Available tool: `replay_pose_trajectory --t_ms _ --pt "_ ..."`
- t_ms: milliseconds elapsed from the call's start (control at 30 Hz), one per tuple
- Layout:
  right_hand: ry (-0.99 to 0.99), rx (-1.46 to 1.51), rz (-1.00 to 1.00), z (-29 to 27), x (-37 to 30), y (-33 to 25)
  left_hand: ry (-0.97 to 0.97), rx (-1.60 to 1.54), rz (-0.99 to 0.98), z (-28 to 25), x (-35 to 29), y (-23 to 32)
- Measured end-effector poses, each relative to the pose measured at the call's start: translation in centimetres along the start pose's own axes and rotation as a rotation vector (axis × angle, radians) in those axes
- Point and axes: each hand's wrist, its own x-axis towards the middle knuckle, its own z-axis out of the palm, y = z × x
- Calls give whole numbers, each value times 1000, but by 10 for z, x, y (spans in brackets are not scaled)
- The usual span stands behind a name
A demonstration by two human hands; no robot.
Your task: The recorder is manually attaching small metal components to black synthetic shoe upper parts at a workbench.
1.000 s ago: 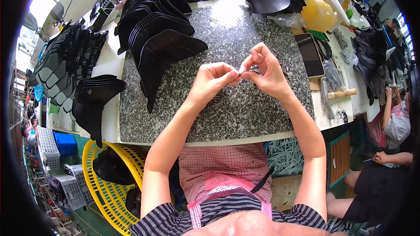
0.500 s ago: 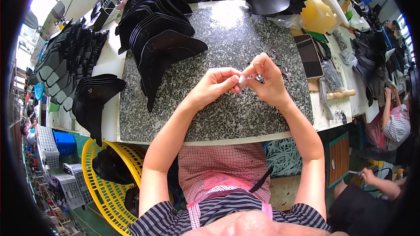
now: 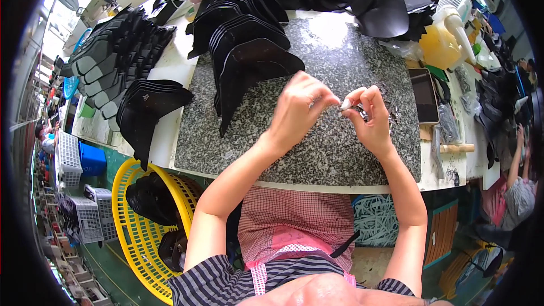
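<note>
Over the speckled stone slab (image 3: 317, 158), my right hand (image 3: 373, 122) pinches a small white piece (image 3: 344, 104) between thumb and fingertips. Its exact kind is too small to make out. Small shiny dark bits (image 3: 362, 113) show by the curled fingers of that hand. My left hand (image 3: 300, 107) is just left of it, thumb and fingers drawn together close to the white piece. Whether anything is in the left fingertips cannot be seen. Beyond my left hand, a fanned stack of black curved sheet pieces (image 3: 255, 62) lies on the slab.
More black pieces (image 3: 153, 99) and layered grey-edged pads (image 3: 99, 73) lie to the left. On the right are a dark-screened phone (image 3: 422, 96), a wooden-handled hammer (image 3: 439, 147) and a yellow container (image 3: 439, 45). A yellow basket (image 3: 127, 221) stands below the table's left edge.
My left hand has turned over and drawn slightly away from the right hand. The white piece stays at my right fingertips. The whole view has shifted, so the table sits further right.
</note>
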Motion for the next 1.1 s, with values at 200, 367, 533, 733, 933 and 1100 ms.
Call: replay_pose_trajectory --t_ms 200,367,533,733,933,1100 --pt "-29 245 90 3 2 1 178 993 -210 -88 30 -22" --pt "-92 143 128 2 1 -4 -57 402 -311 -117 28 -38" --pt "-23 166 58 14 0 -30 -167 -264 -517 -108 16 21" --pt "121 373 14 37 -8 -51 -382 -651 -640 -98 0 43" --pt "157 318 17 39 -20 -54 -416 -730 -675 -93 -8 55" --pt "178 202 -10 40 -28 -58 -414 -713 -648 -91 -16 63"
